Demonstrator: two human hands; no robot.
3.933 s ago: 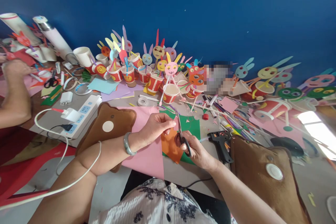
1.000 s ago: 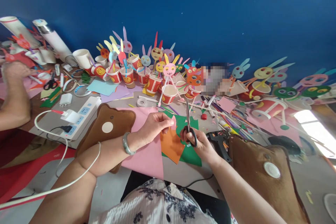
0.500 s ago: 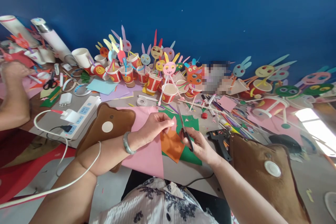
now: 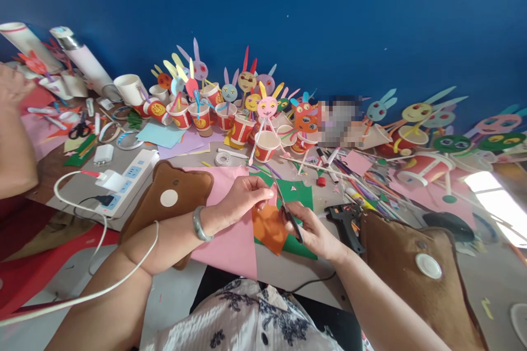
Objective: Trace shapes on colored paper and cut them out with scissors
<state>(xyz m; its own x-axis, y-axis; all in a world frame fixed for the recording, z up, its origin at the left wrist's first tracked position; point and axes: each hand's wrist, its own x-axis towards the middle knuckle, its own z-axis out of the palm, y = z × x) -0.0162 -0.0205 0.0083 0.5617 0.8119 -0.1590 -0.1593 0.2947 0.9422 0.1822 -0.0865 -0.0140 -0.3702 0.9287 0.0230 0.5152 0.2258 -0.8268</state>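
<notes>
Between the thumb and fingers of my left hand (image 4: 249,194) is a small piece of pink paper (image 4: 273,191), partly hidden by the fingertips. My right hand (image 4: 310,226) is closed around the black handles of a pair of scissors (image 4: 293,224). The blades point up and away, right beside the pink piece; whether they touch it I cannot tell. Beneath both hands lie an orange sheet (image 4: 269,228), a green sheet (image 4: 302,194) and a large pink sheet (image 4: 230,244).
Paper cups with paper rabbit faces, such as one cup (image 4: 267,145), line the back. A black glue gun (image 4: 345,225) and brown cushion (image 4: 399,269) lie right. Left are another cushion (image 4: 181,189), a power strip (image 4: 134,178) and another person's arm (image 4: 16,142).
The scissors have tilted left, bringing their blades closer to the pink piece. My left hand has stayed nearly still. The other person's hand at the far left has risen.
</notes>
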